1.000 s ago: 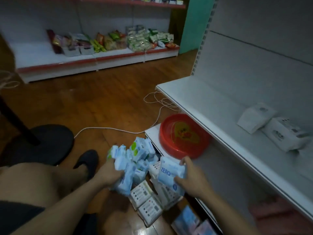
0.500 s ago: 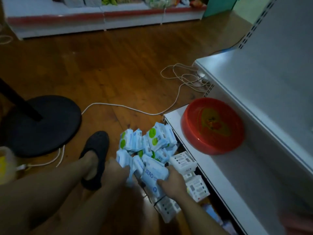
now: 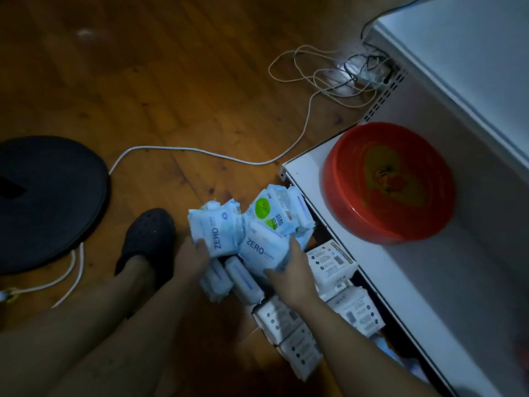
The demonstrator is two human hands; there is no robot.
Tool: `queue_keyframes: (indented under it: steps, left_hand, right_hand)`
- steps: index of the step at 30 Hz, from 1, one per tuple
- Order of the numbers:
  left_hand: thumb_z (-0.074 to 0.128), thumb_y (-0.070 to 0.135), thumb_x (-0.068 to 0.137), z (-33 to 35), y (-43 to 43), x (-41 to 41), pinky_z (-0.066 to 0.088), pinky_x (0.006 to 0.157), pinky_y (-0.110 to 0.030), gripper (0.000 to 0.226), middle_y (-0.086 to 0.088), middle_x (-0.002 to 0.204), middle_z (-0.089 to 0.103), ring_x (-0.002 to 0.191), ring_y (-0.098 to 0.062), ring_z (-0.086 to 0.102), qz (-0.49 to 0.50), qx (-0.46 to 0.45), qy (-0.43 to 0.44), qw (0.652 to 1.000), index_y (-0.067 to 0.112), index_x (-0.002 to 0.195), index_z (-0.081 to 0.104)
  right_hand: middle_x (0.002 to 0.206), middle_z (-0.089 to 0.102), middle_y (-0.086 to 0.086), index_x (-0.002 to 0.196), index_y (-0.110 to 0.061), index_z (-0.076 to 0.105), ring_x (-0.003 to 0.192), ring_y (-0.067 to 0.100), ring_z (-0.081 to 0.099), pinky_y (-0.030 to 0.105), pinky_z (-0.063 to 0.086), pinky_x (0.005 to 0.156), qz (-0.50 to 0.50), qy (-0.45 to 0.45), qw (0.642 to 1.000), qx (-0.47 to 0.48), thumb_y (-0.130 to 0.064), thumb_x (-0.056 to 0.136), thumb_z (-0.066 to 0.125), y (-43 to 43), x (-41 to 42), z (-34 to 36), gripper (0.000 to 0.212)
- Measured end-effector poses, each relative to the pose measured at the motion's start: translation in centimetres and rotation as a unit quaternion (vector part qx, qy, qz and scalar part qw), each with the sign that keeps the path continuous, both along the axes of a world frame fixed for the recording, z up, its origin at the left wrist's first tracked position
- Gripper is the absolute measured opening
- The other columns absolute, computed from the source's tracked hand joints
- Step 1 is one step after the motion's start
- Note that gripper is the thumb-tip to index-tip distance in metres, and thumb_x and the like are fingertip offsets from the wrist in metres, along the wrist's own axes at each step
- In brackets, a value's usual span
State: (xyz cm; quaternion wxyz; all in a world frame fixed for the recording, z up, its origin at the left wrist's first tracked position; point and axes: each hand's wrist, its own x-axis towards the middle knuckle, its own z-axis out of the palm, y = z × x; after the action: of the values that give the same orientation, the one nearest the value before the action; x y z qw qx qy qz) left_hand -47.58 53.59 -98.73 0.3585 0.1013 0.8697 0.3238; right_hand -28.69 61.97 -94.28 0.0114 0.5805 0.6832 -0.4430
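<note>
Two pale blue soft plastic packs printed ZERO lie side by side at the top of a heap on the brown wooden floor [image 3: 143, 96], close in front of the person's legs: the left ZERO pack [image 3: 219, 234] and the right ZERO pack [image 3: 262, 250]. Under and behind them lie more blue-and-white packs [image 3: 242, 283], among them a white pack with a green round mark [image 3: 264, 209]. To the right, white flat packs with grey print [image 3: 332, 260] crowd the gap between the heap and the white metal lower shelf [image 3: 400, 282]. A red round plastic basin [image 3: 389, 181] stands on that shelf, near the heap but apart from it, and a white upper shelf [image 3: 472, 53] juts out above. A black perforated shoe [image 3: 151, 236] sits just left of the heap. Farther left lies a black round stand base [image 3: 51, 202], and a white cable [image 3: 200, 151] runs across the floor to a tangle of cords [image 3: 343, 73] by the shelf post. The left hand [image 3: 193, 260] grips the left ZERO pack with its thumb on the printed face. The right hand [image 3: 294, 270] curls round the lower right edge of the right ZERO pack.
</note>
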Motion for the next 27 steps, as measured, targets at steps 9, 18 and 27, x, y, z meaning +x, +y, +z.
queue_keyframes:
  steps: [9, 18, 27]
  left_hand:
    - [0.071, 0.021, 0.082, 2.7, -0.7, 2.1, 0.044, 0.098, -0.047, 0.055, -0.021, 0.128, 0.051, 0.117, -0.038, 0.051, 0.034, -0.032, 0.053, 0.997, 0.002, 0.129, 0.05]
    - [0.073, 0.027, 0.085, 17.3, 2.6, 8.2, 0.044, 0.093, -0.033, 0.043, -0.006, 0.119, 0.059, 0.112, -0.023, 0.056, -0.266, 0.108, 0.137, 0.948, 0.013, 0.122, 0.057]
    - [0.069, 0.042, 0.086, 31.2, 4.7, 19.1, 0.043, 0.101, -0.036, 0.051, 0.003, 0.128, 0.053, 0.121, -0.017, 0.047, -0.442, 0.182, 0.283, 0.832, 0.025, 0.131, 0.05]
  right_hand:
    - [0.144, 0.029, 0.002, 0.152, -0.027, 0.005, 0.133, 0.022, 0.035, 0.04, 0.042, 0.1, 0.094, -0.052, 0.992, 0.059, -0.029, 0.08, 0.07, -0.9, 1.7, 5.8, 0.096]
    - [0.149, 0.03, 0.004, 0.15, -0.018, 0.019, 0.135, 0.024, 0.029, 0.034, 0.032, 0.109, 0.146, -0.037, 0.944, 0.294, -0.033, 0.082, 0.065, 1.4, 7.6, 18.4, 0.084]
    - [0.15, 0.032, 0.009, 0.149, -0.018, 0.027, 0.138, 0.025, 0.028, 0.035, 0.027, 0.113, 0.033, -0.073, 0.89, 0.448, -0.039, 0.08, 0.069, 2.0, 22.1, 29.5, 0.083]
